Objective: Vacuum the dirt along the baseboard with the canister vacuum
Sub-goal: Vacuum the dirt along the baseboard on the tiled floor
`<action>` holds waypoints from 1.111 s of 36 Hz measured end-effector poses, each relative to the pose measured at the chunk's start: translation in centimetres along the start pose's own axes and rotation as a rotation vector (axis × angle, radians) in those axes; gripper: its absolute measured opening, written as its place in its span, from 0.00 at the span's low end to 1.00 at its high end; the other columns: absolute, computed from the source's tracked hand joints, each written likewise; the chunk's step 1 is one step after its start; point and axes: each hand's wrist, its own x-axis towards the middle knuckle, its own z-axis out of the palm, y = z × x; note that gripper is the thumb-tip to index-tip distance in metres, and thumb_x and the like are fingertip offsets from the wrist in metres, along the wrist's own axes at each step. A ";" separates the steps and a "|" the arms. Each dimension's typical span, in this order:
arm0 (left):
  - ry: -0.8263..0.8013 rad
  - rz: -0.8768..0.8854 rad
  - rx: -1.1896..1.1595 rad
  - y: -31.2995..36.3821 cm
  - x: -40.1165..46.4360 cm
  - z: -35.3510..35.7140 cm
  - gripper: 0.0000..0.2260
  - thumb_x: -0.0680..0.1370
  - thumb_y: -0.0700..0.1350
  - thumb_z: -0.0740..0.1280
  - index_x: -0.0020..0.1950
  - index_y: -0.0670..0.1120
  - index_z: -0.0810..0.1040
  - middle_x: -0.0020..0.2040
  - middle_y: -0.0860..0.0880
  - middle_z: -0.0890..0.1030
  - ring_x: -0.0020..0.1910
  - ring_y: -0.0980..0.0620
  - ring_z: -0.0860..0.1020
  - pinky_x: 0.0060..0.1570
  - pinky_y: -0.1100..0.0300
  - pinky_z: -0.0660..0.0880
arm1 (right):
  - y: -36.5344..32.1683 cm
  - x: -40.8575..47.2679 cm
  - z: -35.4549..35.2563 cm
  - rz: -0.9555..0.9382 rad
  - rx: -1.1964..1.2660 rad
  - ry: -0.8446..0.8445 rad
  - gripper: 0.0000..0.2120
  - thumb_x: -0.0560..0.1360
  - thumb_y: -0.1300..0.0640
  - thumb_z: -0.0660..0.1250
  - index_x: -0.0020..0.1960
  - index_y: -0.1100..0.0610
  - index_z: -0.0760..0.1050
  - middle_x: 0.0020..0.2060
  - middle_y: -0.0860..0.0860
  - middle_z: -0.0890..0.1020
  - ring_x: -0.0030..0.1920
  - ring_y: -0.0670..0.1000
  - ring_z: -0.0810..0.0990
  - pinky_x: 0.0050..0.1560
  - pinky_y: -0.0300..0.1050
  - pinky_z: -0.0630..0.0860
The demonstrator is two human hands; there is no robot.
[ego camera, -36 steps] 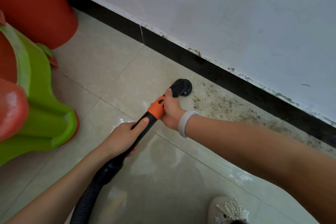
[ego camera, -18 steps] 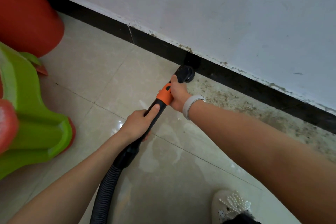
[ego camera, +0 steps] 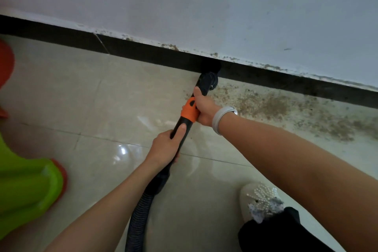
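A black vacuum wand with an orange collar (ego camera: pixel 189 111) runs from a ribbed hose (ego camera: pixel 138 219) up to a round black brush head (ego camera: pixel 208 81). The brush head sits against the black baseboard (ego camera: pixel 143 50) at the foot of the white wall. My right hand (ego camera: pixel 204 107), with a pale wristband, grips the wand at the orange collar just behind the brush. My left hand (ego camera: pixel 165 147) grips the black tube lower down, thumb lying along it. Brown dirt (ego camera: pixel 272 106) is scattered on the tile to the right of the brush, along the baseboard.
A green plastic stool (ego camera: pixel 26 186) with orange feet stands at the left edge, and a red object (ego camera: pixel 5 61) lies behind it. My beaded white shoe (ego camera: pixel 259 198) rests on the glossy beige tile floor (ego camera: pixel 92 108) at lower right.
The brush head has moved forward across the tile from short of the wall until it meets the baseboard. Both hands kept their grip on the wand, and the view swung right.
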 end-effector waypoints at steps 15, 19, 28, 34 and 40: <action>-0.027 -0.008 0.012 0.8 0.9 1.8 0.21 0.79 0.63 0.58 0.38 0.46 0.72 0.27 0.48 0.76 0.23 0.50 0.74 0.27 0.61 0.72 | 0.0 0.3 -3.1 -0.044 -0.006 0.097 0.22 0.82 0.46 0.57 0.67 0.62 0.66 0.45 0.56 0.77 0.42 0.55 0.78 0.50 0.56 0.76; -0.020 0.013 0.017 0.7 0.6 3.1 0.21 0.79 0.62 0.58 0.38 0.46 0.72 0.26 0.48 0.76 0.22 0.51 0.73 0.27 0.61 0.72 | 0.1 0.8 -4.3 -0.044 0.010 0.052 0.23 0.82 0.45 0.57 0.68 0.62 0.66 0.52 0.58 0.78 0.50 0.58 0.79 0.55 0.58 0.77; -0.005 0.055 0.046 1.6 0.3 6.7 0.21 0.79 0.62 0.58 0.37 0.46 0.71 0.26 0.48 0.77 0.22 0.52 0.74 0.27 0.61 0.71 | 0.4 1.0 -8.2 -0.047 0.074 0.031 0.18 0.82 0.47 0.57 0.63 0.61 0.67 0.42 0.57 0.78 0.39 0.56 0.79 0.49 0.56 0.77; -0.027 0.087 0.115 2.6 0.3 8.9 0.21 0.80 0.62 0.58 0.37 0.46 0.72 0.26 0.48 0.77 0.23 0.51 0.74 0.28 0.61 0.72 | 0.4 1.2 -11.5 -0.062 0.132 0.035 0.21 0.82 0.46 0.58 0.64 0.62 0.67 0.44 0.57 0.77 0.42 0.56 0.79 0.51 0.57 0.77; -0.067 0.112 0.175 4.1 0.1 10.9 0.22 0.79 0.63 0.57 0.38 0.46 0.72 0.27 0.48 0.77 0.24 0.50 0.75 0.30 0.61 0.73 | 0.2 0.5 -14.4 -0.065 0.187 0.053 0.18 0.81 0.45 0.58 0.58 0.61 0.68 0.42 0.57 0.78 0.39 0.55 0.79 0.48 0.55 0.77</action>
